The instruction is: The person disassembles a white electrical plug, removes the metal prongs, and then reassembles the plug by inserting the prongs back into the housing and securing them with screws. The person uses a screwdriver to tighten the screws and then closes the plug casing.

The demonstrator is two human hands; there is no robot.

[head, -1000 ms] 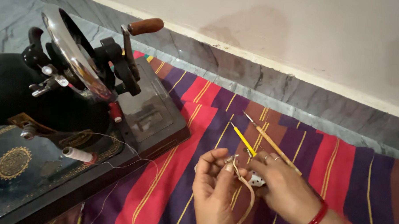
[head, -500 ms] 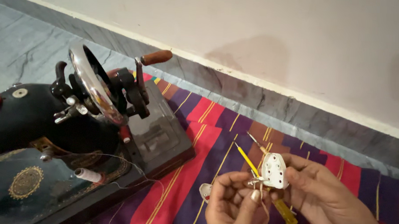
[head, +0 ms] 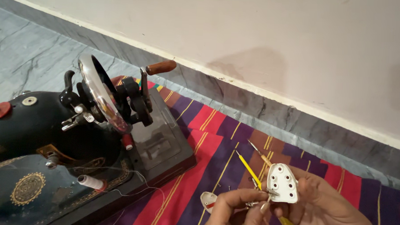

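**A:** What do you have at the bottom of the frame, nearest the camera?

**B:** I see both hands low and right of centre. The right hand is clenched around a white plug half, a rounded triangular plastic piece with several holes, held upright with its holed face toward me. A yellow-handled screwdriver seems tucked in the same hand; its shaft runs up and to the left behind the plug half.

**A:** And the left?

**B:** The left hand is pinched shut, fingertips meeting at the lower left edge of the plug half, on some small metal bits I can't make out clearly.

**A:** How far along would you judge it?

**B:** I judge the plug is already opened: a second white piece lies apart on the striped cloth, just left of the hands. What is left, fitting parts and closing the two halves, doesn't look done; nothing is joined yet.

**A:** Anything else nearby?

**B:** A second thin tool with a brownish handle lies on the cloth just above the hands. Farther left, filling the left side of the frame, stands a black hand-crank sewing machine, untouched, with a white thread spool on it. Beyond that, across the upper frame, I see the grey marble floor and the pale wall.
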